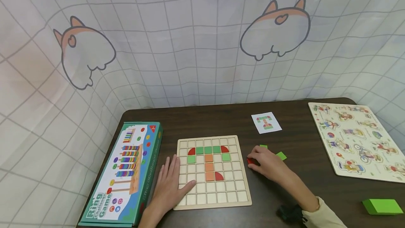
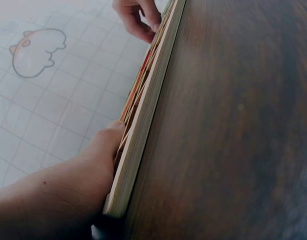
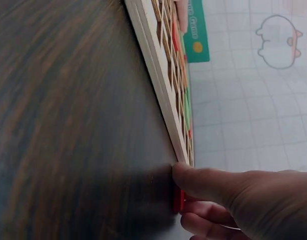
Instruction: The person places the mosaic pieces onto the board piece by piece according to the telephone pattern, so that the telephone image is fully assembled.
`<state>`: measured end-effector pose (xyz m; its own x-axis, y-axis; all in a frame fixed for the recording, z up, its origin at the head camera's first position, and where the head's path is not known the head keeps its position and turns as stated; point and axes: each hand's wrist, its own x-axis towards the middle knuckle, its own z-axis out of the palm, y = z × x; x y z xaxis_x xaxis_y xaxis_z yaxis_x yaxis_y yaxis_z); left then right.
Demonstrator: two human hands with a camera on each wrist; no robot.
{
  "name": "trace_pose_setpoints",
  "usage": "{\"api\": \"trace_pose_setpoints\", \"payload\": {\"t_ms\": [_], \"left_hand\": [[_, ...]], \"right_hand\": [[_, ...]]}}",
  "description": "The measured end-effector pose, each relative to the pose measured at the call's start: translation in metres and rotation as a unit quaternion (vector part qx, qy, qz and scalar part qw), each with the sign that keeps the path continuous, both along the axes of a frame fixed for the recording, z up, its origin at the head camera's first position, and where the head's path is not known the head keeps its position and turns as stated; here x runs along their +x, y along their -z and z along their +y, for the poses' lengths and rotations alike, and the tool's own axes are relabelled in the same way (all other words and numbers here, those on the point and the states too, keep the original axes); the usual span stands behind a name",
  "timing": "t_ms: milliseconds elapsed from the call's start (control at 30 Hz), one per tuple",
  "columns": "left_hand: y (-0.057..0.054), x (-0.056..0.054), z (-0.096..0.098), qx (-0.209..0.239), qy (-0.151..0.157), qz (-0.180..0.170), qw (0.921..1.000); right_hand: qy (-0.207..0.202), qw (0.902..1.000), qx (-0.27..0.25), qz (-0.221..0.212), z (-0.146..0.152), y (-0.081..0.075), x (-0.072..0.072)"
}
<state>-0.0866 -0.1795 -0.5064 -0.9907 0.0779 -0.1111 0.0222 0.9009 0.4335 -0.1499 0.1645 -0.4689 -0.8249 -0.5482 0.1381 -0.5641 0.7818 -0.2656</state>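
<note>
A wooden grid board point(image 1: 224, 196) lies on the dark table, with red quarter-round, green square and orange square tiles set in its cells. My left hand point(image 1: 169, 185) rests flat over the board's left edge, fingers straight and thumb on the lower left cells. In the left wrist view that thumb point(image 2: 111, 137) lies against the board's side. Just right of the board, my right hand point(image 1: 264, 163) pinches a red tile point(image 3: 179, 199) between thumb and fingers at the table surface. Two green tiles point(image 1: 281, 156) lie beside that hand, one partly hidden behind it.
A white pattern card point(image 1: 274, 126) lies behind the right hand. On the left is a Ring Challenge Game box point(image 1: 107, 178). A picture puzzle board point(image 1: 322, 129) lies at right, with a green block point(image 1: 383, 207) nearer the front. A patterned curtain point(image 1: 202, 45) hangs behind.
</note>
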Motion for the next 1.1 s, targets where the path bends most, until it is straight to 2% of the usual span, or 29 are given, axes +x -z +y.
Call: {"api": "trace_pose_setpoints", "payload": {"t_ms": [167,333,467,667,833,1100], "left_hand": [[0.000,0.001,0.000,0.002,0.002,0.000,1.0000],[0.000,0.001,-0.002,-0.002,0.000,0.000,1.0000],[0.000,0.001,-0.003,-0.005,-0.001,0.001,1.0000],[0.000,0.001,-0.001,-0.003,-0.003,-0.004,1.0000],[0.000,-0.001,0.000,-0.006,-0.002,-0.006,1.0000],[0.001,-0.001,0.001,-0.011,-0.006,-0.005,0.9999]], "right_hand": [[0.010,0.9998,-0.007,0.015,-0.004,-0.002,0.000],[0.016,0.9991,-0.030,0.024,-0.023,-0.019,0.000],[-0.019,0.9988,-0.042,0.013,-0.052,-0.034,-0.001],[-0.066,0.9962,-0.056,0.000,-0.094,-0.046,-0.001],[-0.074,0.9948,-0.070,-0.012,-0.107,-0.051,0.000],[-0.076,0.9937,-0.078,-0.024,-0.108,-0.050,0.001]]}}
